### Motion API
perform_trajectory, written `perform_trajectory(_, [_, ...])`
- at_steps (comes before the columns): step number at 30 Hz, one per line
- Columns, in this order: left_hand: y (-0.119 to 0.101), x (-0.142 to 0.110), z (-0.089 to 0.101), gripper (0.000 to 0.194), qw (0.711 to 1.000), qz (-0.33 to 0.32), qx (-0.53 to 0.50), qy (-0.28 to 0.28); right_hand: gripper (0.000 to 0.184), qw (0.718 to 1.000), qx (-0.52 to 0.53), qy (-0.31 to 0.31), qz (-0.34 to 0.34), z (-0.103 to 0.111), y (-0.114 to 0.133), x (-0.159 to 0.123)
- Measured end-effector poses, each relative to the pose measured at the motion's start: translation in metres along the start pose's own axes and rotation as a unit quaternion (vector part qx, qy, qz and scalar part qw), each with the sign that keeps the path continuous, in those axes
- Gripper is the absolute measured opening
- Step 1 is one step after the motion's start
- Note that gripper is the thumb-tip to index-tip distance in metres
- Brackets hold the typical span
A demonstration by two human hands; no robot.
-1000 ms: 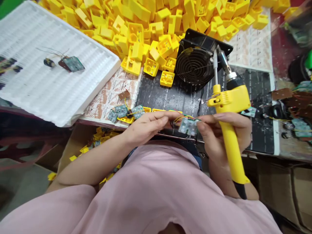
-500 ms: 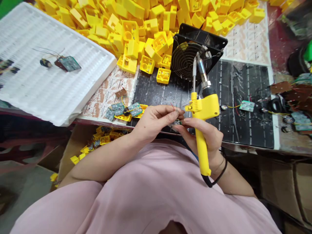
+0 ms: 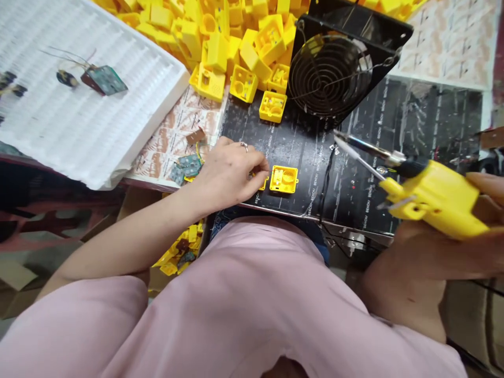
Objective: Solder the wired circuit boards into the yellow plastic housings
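My right hand (image 3: pixel 437 252) is wrapped round a yellow soldering gun (image 3: pixel 437 194), whose metal tip and solder guide tube point left over the black mat. My left hand (image 3: pixel 234 170), with a ring on one finger, is low over the mat's front left part, fingers curled together. Whatever lies between its fingertips is small and mostly hidden. Partly covered by those fingertips is a small yellow casing (image 3: pixel 264 182); I cannot tell whether they grip it. Just right of it lies another open yellow casing (image 3: pixel 284 179). Circuit boards (image 3: pixel 189 165) with thin wires show left of the hand.
A black fan (image 3: pixel 331 73) with a wire guard stands behind the mat (image 3: pixel 303 142). Many yellow casings (image 3: pixel 220 52) are heaped at the back. A white ribbed tray (image 3: pixel 129 121) at left carries a circuit board (image 3: pixel 104 80) and small round parts. A black cable runs over the mat's front edge.
My hands have moved apart from the wired circuit board they held together. The right swung right with the soldering gun; the left moved left to the yellow casing. The view has shifted.
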State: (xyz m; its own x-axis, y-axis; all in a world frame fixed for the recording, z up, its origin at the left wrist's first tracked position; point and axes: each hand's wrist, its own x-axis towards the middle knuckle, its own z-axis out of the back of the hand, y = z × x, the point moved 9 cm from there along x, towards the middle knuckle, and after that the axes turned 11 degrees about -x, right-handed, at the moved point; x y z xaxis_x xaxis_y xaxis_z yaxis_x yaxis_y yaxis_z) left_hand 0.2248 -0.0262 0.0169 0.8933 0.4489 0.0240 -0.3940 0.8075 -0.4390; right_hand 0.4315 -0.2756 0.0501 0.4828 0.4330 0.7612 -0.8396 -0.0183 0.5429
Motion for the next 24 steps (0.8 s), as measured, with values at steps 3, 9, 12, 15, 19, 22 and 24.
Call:
perform_trajectory(3, [0.001,0.008,-0.010,0.030,1.000,0.003,0.006,-0.002,0.049,0.991,-0.012,-0.130,-0.027,0.006,-0.002,-0.006])
perform_trajectory(9, [-0.003,0.017,-0.014,0.027,1.000,0.008,0.009,0.013,0.045,0.986,0.007,0.152,-0.065,-0.020,0.005,-0.019])
perform_trajectory(12, [-0.004,0.020,-0.014,0.021,1.000,0.010,0.006,0.020,0.053,0.982,0.044,0.182,0.019,-0.025,0.025,-0.013])
perform_trajectory(15, [-0.004,0.021,-0.014,0.019,1.000,0.013,0.001,0.025,0.040,0.970,0.068,0.208,0.102,-0.041,0.039,-0.009])
perform_trajectory(19, [-0.003,0.024,-0.015,0.019,0.999,0.026,0.006,0.042,0.021,0.965,0.039,0.226,0.128,-0.052,0.044,-0.006])
perform_trajectory(22, [-0.004,0.025,-0.018,0.019,0.997,0.034,0.016,0.067,0.020,0.952,0.028,0.270,0.139,-0.056,0.051,-0.007])
perform_trajectory(24, [-0.004,0.027,-0.019,0.019,0.996,0.043,0.020,0.080,0.017,0.940,0.024,0.308,0.143,-0.057,0.053,-0.007])
